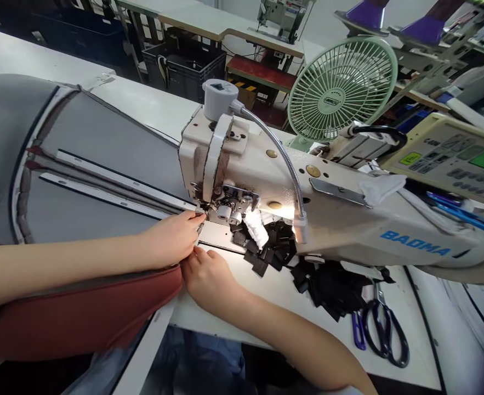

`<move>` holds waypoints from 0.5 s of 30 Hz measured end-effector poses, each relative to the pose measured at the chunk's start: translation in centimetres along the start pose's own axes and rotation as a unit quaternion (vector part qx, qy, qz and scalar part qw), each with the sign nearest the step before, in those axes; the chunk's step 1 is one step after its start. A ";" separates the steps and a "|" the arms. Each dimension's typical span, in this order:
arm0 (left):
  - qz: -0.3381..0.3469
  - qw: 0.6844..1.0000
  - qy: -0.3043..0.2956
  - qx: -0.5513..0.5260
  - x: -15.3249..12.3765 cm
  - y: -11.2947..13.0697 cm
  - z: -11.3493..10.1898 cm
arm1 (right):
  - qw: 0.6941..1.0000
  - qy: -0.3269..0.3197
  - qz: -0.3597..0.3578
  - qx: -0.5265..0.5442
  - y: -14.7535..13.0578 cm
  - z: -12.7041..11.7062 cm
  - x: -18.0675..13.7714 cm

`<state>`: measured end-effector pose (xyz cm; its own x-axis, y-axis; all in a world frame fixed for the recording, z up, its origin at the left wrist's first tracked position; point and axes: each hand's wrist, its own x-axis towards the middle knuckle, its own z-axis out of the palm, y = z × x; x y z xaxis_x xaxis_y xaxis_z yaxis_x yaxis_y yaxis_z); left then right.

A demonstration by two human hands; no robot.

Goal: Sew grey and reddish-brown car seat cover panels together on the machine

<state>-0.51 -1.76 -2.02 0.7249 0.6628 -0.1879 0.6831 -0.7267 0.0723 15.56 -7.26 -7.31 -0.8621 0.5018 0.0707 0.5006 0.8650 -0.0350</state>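
Fabric (102, 142) looks soft, limp and probably light; best held at its edge by the sewing machine (266, 181). Left hand (176, 238) pinches it there; right hand (209, 274) touches it, grip unclear.

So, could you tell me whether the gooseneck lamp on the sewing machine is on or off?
It looks on. By the gooseneck lamp head, a warm bright patch lies on the sewing machine body, and the white roll beside it is strongly lit.

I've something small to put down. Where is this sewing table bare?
Bare white table lies between the right hand and the black scraps, and right of the scissors. Crowded: under the sewing machine, and left, where grey fabric covers the top.
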 end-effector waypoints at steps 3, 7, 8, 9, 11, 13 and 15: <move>-0.049 0.999 0.015 -0.010 0.1 0.4 -0.5 | 0.999 0.002 0.030 0.022 0.6 -1.1 -0.1; -0.085 0.996 0.007 -0.006 -0.5 0.6 -2.2 | 0.982 -0.038 0.033 0.184 0.5 -4.0 0.0; -0.083 0.996 -0.013 -0.002 -0.6 0.4 -2.8 | 0.970 -0.048 0.026 0.238 0.4 -4.6 0.3; -0.076 0.996 -0.041 0.000 -0.7 0.0 -3.4 | 0.955 -0.054 0.012 0.292 0.4 -4.9 0.8; -0.042 0.994 -0.096 -0.004 -0.6 -0.9 -4.3 | 0.926 -0.057 -0.024 0.373 0.2 -4.9 2.1; 0.000 0.993 -0.114 -0.026 -0.5 -1.8 -4.2 | 0.922 -0.053 -0.052 0.380 -0.4 -4.1 3.3; 0.011 0.995 -0.087 -0.056 -0.6 -1.9 -3.0 | 0.950 -0.037 -0.027 0.310 -1.6 -3.0 3.7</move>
<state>-1.97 -0.23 0.94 0.7196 0.5988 -0.3514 0.6805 -0.7088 0.1857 11.79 -6.85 -4.05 -0.8997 0.4361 0.0185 0.3335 0.7140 -0.6156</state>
